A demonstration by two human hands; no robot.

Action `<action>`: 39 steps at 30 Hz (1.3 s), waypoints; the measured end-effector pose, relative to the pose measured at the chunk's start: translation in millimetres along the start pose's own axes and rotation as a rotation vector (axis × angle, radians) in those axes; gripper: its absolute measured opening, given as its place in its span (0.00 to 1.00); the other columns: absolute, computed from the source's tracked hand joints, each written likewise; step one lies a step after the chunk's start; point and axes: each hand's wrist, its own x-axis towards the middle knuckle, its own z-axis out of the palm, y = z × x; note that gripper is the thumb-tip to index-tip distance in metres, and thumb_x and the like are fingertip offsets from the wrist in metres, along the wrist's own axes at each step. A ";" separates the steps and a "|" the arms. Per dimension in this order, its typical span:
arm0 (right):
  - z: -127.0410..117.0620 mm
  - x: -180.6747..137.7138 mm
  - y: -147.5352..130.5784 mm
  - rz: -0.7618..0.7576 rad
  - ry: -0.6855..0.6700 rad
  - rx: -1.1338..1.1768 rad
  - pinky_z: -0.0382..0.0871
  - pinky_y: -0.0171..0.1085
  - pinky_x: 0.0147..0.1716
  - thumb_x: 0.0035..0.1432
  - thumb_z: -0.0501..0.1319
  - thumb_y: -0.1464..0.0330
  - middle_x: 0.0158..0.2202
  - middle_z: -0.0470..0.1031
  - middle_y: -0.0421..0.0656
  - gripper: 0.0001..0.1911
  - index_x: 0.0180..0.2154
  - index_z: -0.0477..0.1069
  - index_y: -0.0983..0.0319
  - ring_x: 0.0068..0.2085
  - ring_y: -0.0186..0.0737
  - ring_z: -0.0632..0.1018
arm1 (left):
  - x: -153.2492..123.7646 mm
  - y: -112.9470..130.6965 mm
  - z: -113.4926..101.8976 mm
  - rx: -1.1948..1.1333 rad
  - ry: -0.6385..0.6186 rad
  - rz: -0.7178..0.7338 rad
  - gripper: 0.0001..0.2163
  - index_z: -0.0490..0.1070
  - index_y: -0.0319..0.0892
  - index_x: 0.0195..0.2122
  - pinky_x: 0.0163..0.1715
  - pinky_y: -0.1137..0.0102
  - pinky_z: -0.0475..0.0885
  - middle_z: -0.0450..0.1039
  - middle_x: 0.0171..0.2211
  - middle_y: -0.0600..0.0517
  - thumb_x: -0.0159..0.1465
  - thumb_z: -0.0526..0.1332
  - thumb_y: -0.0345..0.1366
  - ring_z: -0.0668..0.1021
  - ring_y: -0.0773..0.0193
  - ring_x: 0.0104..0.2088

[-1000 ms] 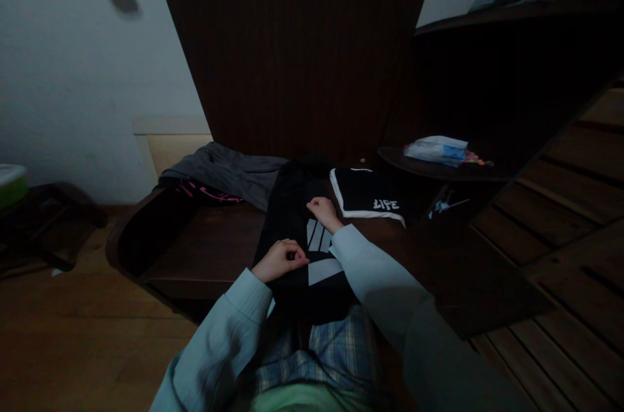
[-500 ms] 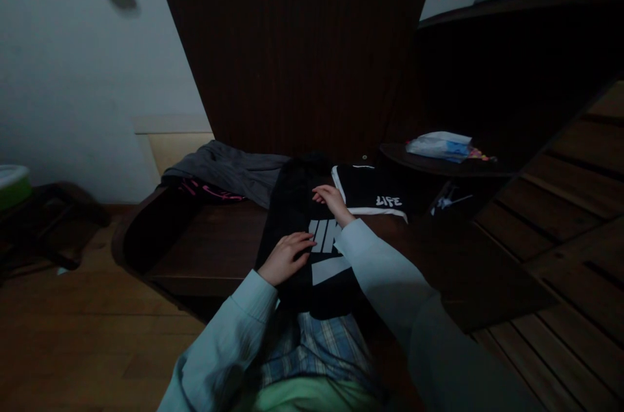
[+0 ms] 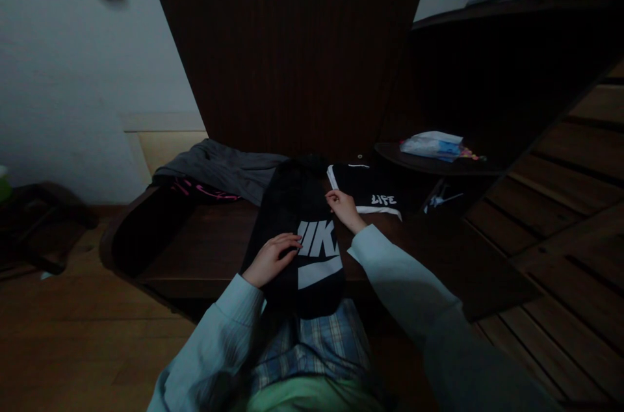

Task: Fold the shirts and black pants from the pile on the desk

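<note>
A long, folded black garment (image 3: 277,210) with large white lettering and a white swoosh lies over the bench, its near end hanging off the front edge above my lap. My left hand (image 3: 273,258) rests flat on its left side, fingers stretched toward the letters. At the garment's right edge, my right hand (image 3: 345,209) has its fingers bent and pressed together on the cloth. Just beyond that hand sits a folded black cloth item (image 3: 358,183) with white trim and the word "LIFE".
The dark wooden bench (image 3: 209,236) has a raised, curved left end. A grey garment (image 3: 224,168) with a pink-printed black one under it lies there. On the small right shelf is a white and blue packet (image 3: 431,145). A slatted wooden panel (image 3: 575,217) stands to the right.
My right hand has shifted from over the middle of the black garment to its right edge, and its fingers have closed. The lettering is now uncovered more fully. My left hand stays on the garment.
</note>
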 end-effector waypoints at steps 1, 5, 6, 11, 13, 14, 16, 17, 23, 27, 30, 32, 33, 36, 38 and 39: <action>2.9 -2.0 0.6 -0.048 -0.003 -0.072 0.66 0.34 0.31 0.51 0.52 0.71 0.30 0.72 0.42 0.10 0.34 0.69 0.64 0.28 0.33 0.72 | -0.1 -0.2 0.7 0.004 -0.001 0.001 0.09 0.71 0.45 0.38 0.52 0.63 0.61 0.70 0.46 0.51 0.59 0.54 0.33 0.68 0.62 0.50; 14.6 -9.9 -1.9 -0.329 -0.131 -0.246 0.59 0.41 0.49 0.49 0.57 0.68 0.47 0.68 0.48 0.19 0.46 0.66 0.63 0.49 0.41 0.67 | -1.1 1.7 1.4 0.086 0.004 -0.027 0.09 0.70 0.45 0.39 0.54 0.60 0.59 0.67 0.50 0.50 0.58 0.55 0.34 0.64 0.59 0.54; 16.7 -12.0 -3.5 -0.381 -0.197 -0.268 0.56 0.43 0.52 0.49 0.58 0.65 0.52 0.64 0.49 0.24 0.49 0.63 0.63 0.54 0.43 0.63 | -1.3 2.9 1.0 0.118 0.003 -0.037 0.09 0.69 0.45 0.39 0.54 0.59 0.58 0.65 0.52 0.50 0.57 0.56 0.34 0.63 0.58 0.55; 17.1 -24.8 -10.6 -0.410 -0.497 -0.408 0.46 0.50 0.56 0.54 0.53 0.55 0.59 0.54 0.45 0.30 0.57 0.53 0.55 0.60 0.45 0.53 | -6.4 12.3 1.2 0.203 -0.080 -0.060 0.12 0.67 0.45 0.42 0.55 0.54 0.54 0.59 0.56 0.48 0.57 0.57 0.37 0.58 0.54 0.58; 14.4 -31.4 -11.2 -0.431 -0.518 -0.457 0.45 0.50 0.56 0.56 0.49 0.54 0.60 0.53 0.45 0.28 0.57 0.54 0.56 0.60 0.45 0.52 | -13.1 18.0 3.2 0.215 -0.110 -0.060 0.14 0.65 0.45 0.44 0.55 0.53 0.53 0.57 0.57 0.47 0.57 0.57 0.39 0.57 0.53 0.58; 12.9 -34.9 -11.1 -0.448 -0.515 -0.474 0.45 0.49 0.56 0.57 0.48 0.55 0.60 0.53 0.45 0.27 0.57 0.54 0.57 0.60 0.45 0.52 | -17.2 21.0 4.1 0.220 -0.124 -0.057 0.16 0.64 0.45 0.45 0.55 0.52 0.52 0.56 0.57 0.46 0.57 0.57 0.41 0.57 0.53 0.58; 10.1 -41.4 -10.7 -0.477 -0.509 -0.498 0.45 0.49 0.56 0.58 0.46 0.55 0.60 0.52 0.45 0.27 0.57 0.53 0.57 0.61 0.44 0.51 | -24.6 26.7 3.5 0.229 -0.155 -0.038 0.20 0.62 0.44 0.48 0.55 0.52 0.51 0.54 0.58 0.45 0.56 0.56 0.46 0.55 0.52 0.59; 9.0 -43.9 -10.7 -0.483 -0.511 -0.505 0.45 0.49 0.56 0.58 0.45 0.55 0.60 0.52 0.44 0.27 0.57 0.53 0.57 0.61 0.44 0.51 | -26.5 29.1 1.4 0.232 -0.176 -0.022 0.23 0.62 0.44 0.50 0.55 0.52 0.51 0.53 0.59 0.44 0.56 0.56 0.48 0.55 0.51 0.59; 6.5 -47.3 -12.8 -0.478 -0.546 -0.526 0.44 0.49 0.57 0.59 0.45 0.55 0.61 0.50 0.44 0.27 0.58 0.52 0.58 0.61 0.43 0.50 | 14.6 29.6 -26.1 0.195 -0.308 0.083 0.13 0.70 0.44 0.39 0.46 0.69 0.66 0.71 0.43 0.48 0.59 0.53 0.44 0.72 0.62 0.45; 8.5 -46.1 -12.5 -0.454 -0.544 -0.472 0.42 0.49 0.57 0.58 0.47 0.56 0.60 0.52 0.45 0.26 0.57 0.54 0.59 0.61 0.43 0.50 | 64.2 9.5 -22.0 0.292 0.028 0.029 0.12 0.68 0.38 0.42 0.49 0.67 0.64 0.69 0.45 0.44 0.61 0.51 0.36 0.70 0.61 0.47; 8.3 -44.9 -8.8 -0.424 -0.526 -0.343 0.42 0.50 0.57 0.56 0.52 0.58 0.58 0.58 0.48 0.26 0.54 0.60 0.61 0.60 0.45 0.53 | 81.7 -12.1 -4.7 0.371 0.012 0.026 0.18 0.62 0.35 0.50 0.53 0.63 0.59 0.60 0.55 0.41 0.61 0.51 0.37 0.63 0.58 0.55; 5.2 -42.3 -5.2 -0.384 -0.507 -0.185 0.46 0.48 0.57 0.54 0.54 0.60 0.54 0.63 0.47 0.22 0.50 0.65 0.60 0.58 0.44 0.58 | 82.5 -23.1 5.6 0.435 -0.042 0.007 0.20 0.59 0.35 0.53 0.54 0.60 0.57 0.56 0.57 0.41 0.62 0.49 0.39 0.59 0.56 0.57; 2.9 -39.9 -3.5 -0.351 -0.501 -0.091 0.49 0.47 0.56 0.54 0.54 0.61 0.52 0.66 0.46 0.19 0.47 0.67 0.60 0.56 0.44 0.61 | 80.8 -26.6 9.2 0.464 -0.064 0.000 0.21 0.58 0.35 0.54 0.54 0.58 0.56 0.55 0.58 0.41 0.62 0.48 0.41 0.57 0.55 0.58; -5.2 -26.9 -1.9 -0.182 -0.477 0.198 0.59 0.43 0.51 0.52 0.56 0.62 0.43 0.73 0.44 0.13 0.39 0.71 0.60 0.48 0.41 0.70 | 72.8 -28.3 14.3 0.530 -0.092 0.001 0.23 0.55 0.36 0.56 0.54 0.56 0.55 0.52 0.59 0.42 0.62 0.47 0.43 0.53 0.54 0.60; -8.6 -12.3 -5.0 -0.015 -0.420 0.363 0.66 0.41 0.45 0.51 0.57 0.64 0.40 0.74 0.43 0.11 0.37 0.70 0.61 0.42 0.39 0.74 | 68.2 -24.8 15.0 0.557 -0.086 -0.006 0.23 0.55 0.37 0.56 0.54 0.56 0.54 0.51 0.59 0.42 0.62 0.46 0.44 0.52 0.54 0.60; -9.3 -3.3 -7.8 0.070 -0.373 0.430 0.68 0.39 0.41 0.51 0.57 0.65 0.39 0.74 0.43 0.11 0.37 0.68 0.61 0.39 0.38 0.75 | 66.5 -22.6 15.1 0.564 -0.084 -0.013 0.24 0.55 0.37 0.56 0.55 0.56 0.54 0.51 0.59 0.42 0.62 0.46 0.44 0.52 0.54 0.60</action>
